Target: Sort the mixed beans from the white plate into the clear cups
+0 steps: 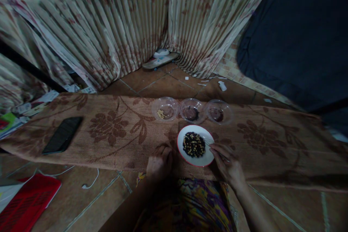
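My right hand (228,165) pinches slim metal tweezers (208,141), whose tips reach over the right rim of a white plate with a red edge (181,152). Mixed dark and yellowish beans (194,145) lie in a heap on that plate. To its left, my left hand (160,161) rests on the cloth, fingers curled in, with nothing seen in it. Behind the plate stand three clear bowls in a row. The left bowl (170,117) has a few yellowish beans, the middle bowl (191,103) some dark ones, and the right bowl (224,110) some dark reddish ones.
A brown flowered cloth (114,152) covers the long narrow table. A black phone (63,135) lies on its left part. White earphones (85,186) and a red item (32,203) are on the tiled floor. Beyond are a skateboard (160,61) and striped curtains (122,18).
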`<state>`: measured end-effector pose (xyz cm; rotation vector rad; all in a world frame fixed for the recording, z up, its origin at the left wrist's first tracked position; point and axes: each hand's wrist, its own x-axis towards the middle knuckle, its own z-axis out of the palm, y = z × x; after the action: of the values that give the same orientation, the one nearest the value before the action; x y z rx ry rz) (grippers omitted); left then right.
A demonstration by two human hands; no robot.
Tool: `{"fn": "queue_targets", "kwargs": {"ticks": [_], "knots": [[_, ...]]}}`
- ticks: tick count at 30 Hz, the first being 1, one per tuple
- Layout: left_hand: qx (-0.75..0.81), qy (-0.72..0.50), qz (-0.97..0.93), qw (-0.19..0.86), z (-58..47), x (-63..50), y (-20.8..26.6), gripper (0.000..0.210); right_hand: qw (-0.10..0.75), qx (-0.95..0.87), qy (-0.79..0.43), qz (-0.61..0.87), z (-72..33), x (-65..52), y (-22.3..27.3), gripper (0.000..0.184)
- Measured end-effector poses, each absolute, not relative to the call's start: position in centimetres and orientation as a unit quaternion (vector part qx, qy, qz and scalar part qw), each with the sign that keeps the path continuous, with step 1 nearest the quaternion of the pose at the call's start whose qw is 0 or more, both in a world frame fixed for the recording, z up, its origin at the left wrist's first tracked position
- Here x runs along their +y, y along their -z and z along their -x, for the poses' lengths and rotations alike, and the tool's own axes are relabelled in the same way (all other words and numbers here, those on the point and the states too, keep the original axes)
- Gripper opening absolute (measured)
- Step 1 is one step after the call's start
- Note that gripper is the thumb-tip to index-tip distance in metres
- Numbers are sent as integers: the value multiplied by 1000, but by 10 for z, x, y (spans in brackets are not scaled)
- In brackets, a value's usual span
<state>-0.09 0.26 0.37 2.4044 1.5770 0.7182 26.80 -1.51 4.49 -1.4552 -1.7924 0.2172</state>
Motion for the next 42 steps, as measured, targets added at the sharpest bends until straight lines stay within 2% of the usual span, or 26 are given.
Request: {"fn": "queue_targets", "kwargs": {"ticks": [24, 34, 38, 42], "knots": [[522, -243, -813, 91, 2, 4, -2, 12, 413, -697, -101, 578, -268, -16, -40, 15], [528, -248, -807, 90, 1, 3, -3, 12, 428, -653, -149, 607, -265, -18, -45, 18], [528, -243, -808, 97, 1, 2, -4, 14, 450, -597, -176, 641, -264, -19, -47, 24], [527, -248, -806, 107, 2, 3, -5, 15, 507, -506, -198, 670, -260, -9, -52, 26]]}}
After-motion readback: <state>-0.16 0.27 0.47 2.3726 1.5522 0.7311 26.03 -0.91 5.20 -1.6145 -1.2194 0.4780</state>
